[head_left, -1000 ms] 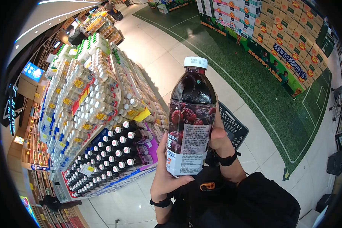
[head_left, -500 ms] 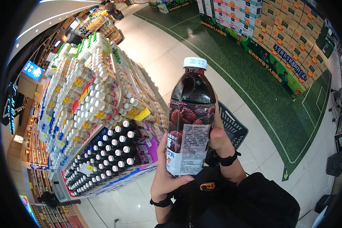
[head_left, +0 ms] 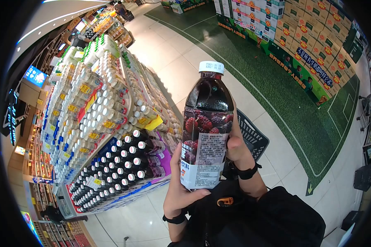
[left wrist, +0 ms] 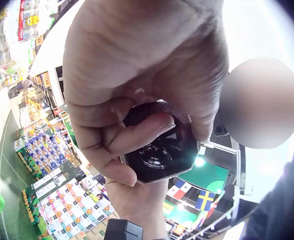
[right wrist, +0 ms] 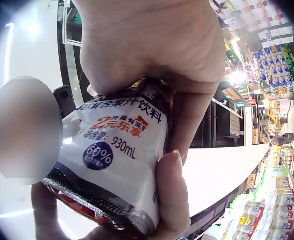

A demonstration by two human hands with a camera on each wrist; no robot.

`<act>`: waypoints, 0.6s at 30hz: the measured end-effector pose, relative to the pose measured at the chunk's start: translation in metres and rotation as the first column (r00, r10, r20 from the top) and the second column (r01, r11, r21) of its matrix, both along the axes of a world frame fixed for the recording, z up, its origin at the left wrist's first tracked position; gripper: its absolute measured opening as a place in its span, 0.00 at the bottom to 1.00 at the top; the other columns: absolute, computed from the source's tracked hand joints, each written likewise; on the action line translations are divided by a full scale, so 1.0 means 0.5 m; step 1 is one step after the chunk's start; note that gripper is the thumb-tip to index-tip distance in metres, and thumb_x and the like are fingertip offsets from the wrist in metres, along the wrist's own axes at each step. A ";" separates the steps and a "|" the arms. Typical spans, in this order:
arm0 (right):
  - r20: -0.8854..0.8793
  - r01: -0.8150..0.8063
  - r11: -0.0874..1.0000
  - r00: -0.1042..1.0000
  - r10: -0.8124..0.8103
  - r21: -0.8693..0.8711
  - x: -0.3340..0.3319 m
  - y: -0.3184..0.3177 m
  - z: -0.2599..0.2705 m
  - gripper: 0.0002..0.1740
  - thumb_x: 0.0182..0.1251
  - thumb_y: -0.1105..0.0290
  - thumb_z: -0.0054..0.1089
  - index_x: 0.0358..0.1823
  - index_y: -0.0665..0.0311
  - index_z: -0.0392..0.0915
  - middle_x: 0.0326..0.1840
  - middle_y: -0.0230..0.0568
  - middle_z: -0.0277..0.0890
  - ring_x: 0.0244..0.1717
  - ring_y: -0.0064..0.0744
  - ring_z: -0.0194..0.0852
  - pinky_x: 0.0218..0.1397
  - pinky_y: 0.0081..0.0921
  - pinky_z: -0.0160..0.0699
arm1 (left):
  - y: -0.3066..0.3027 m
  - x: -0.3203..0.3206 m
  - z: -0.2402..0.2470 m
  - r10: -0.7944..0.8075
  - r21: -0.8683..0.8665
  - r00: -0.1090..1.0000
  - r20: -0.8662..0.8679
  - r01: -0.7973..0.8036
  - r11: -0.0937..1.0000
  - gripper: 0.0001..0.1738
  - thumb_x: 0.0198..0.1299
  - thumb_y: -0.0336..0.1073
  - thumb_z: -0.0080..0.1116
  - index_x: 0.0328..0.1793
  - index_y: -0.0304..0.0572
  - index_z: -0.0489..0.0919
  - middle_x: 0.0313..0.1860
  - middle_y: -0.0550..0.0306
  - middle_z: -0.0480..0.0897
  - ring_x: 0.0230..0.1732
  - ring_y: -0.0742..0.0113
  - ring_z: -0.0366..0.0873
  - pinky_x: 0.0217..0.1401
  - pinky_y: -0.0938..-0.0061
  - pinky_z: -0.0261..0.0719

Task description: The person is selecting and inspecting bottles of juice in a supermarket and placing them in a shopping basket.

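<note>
A large bottle of dark berry juice [head_left: 209, 96] stands nearly upright before me in the head view, its white cap [head_left: 211, 67] on top. Its label shows berries and a pale block of small print. My left hand [head_left: 178, 195] grips the lower left side, thumb across the front near the base. From the left wrist view, a finger of that hand lies across the dark base [left wrist: 159, 157]. My right hand [head_left: 238, 149] holds the bottle's right side, its fingers hidden behind. The right wrist view shows the white label [right wrist: 118, 137], marked 930mL, between the two hands.
To the left rises a display of packed bottles [head_left: 90, 107], with dark white-capped bottles [head_left: 123, 162] in its lower tier. Behind my right hand is a dark basket [head_left: 253, 133]. Stacked cartons [head_left: 305, 33] stand on green turf [head_left: 292, 119] at the right.
The bottle has turned very slightly in my grasp; both hands keep their hold in nearly the same place. A far-off person at the upper left has shifted.
</note>
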State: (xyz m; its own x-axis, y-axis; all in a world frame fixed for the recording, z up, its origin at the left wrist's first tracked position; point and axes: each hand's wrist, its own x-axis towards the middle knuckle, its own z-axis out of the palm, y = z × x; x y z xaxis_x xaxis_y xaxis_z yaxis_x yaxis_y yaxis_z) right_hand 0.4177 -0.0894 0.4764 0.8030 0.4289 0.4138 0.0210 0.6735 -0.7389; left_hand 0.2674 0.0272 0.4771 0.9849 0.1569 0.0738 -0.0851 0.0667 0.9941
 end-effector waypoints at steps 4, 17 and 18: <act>0.005 0.001 1.000 1.000 -0.001 0.004 -0.001 0.000 0.001 0.75 0.41 0.23 0.58 0.77 0.66 0.29 0.77 0.50 0.40 0.77 0.40 0.45 0.76 0.39 0.50 | 0.003 -0.002 -0.003 -0.004 0.015 1.000 -0.005 0.004 1.000 0.71 0.38 0.39 0.81 0.79 0.36 0.38 0.72 0.47 0.58 0.71 0.59 0.61 0.72 0.65 0.59; 0.067 0.019 1.000 0.998 -0.020 0.020 0.001 0.000 -0.008 0.70 0.50 0.28 0.59 0.77 0.68 0.31 0.77 0.50 0.41 0.77 0.39 0.45 0.75 0.36 0.49 | -0.003 -0.004 0.000 0.006 -0.017 1.000 -0.002 -0.006 1.000 0.72 0.38 0.41 0.81 0.79 0.37 0.37 0.71 0.47 0.59 0.70 0.59 0.62 0.71 0.65 0.60; 0.074 0.017 1.000 0.997 -0.019 0.025 0.001 -0.001 -0.009 0.69 0.52 0.29 0.60 0.77 0.69 0.31 0.77 0.50 0.41 0.77 0.38 0.45 0.75 0.35 0.48 | -0.004 -0.004 0.002 0.006 -0.023 1.000 -0.007 -0.006 1.000 0.72 0.38 0.41 0.81 0.79 0.37 0.36 0.71 0.47 0.60 0.70 0.59 0.62 0.71 0.65 0.60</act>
